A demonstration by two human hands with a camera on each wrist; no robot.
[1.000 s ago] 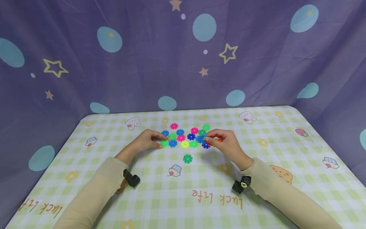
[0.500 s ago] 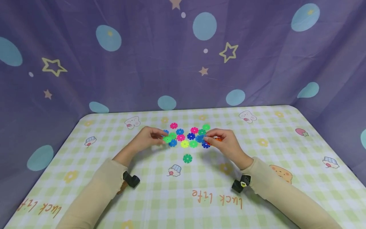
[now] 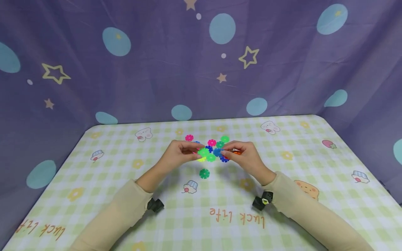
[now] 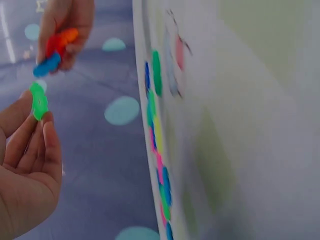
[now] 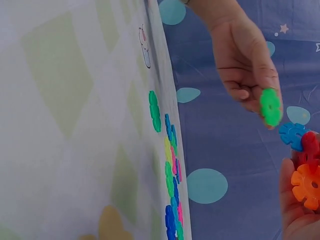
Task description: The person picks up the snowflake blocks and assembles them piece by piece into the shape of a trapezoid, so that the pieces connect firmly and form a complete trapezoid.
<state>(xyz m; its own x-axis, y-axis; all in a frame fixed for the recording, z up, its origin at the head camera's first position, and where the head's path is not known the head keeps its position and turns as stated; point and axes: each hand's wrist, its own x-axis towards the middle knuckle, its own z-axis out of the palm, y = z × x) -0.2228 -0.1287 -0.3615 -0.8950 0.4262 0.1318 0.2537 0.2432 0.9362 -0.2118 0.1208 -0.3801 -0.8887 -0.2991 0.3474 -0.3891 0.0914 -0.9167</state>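
My left hand (image 3: 179, 153) pinches a light green snowflake building disc (image 3: 204, 152) between thumb and fingertips, above the table. The right hand (image 3: 246, 153) grips several discs joined together: a blue disc (image 5: 292, 136), a red disc (image 5: 311, 146) and an orange disc (image 5: 305, 186). In the right wrist view the green disc (image 5: 270, 107) is close to the blue one, with a small gap between them. The left wrist view also shows the green disc (image 4: 39, 101) edge on, below the blue disc (image 4: 47, 65). In the head view, fingers hide most of the orange and red pieces.
Several loose discs lie behind and under the hands, among them a pink disc (image 3: 189, 138) and a light green one (image 3: 225, 139). A dark green disc (image 3: 204, 173) lies apart, nearer the front. The checked tablecloth (image 3: 176, 223) meets a purple curtain (image 3: 150, 87) behind.
My left hand has lifted the light green disc from the left of the loose discs and carried it right, close to the right hand. The right hand has stayed nearly still with its joined discs.
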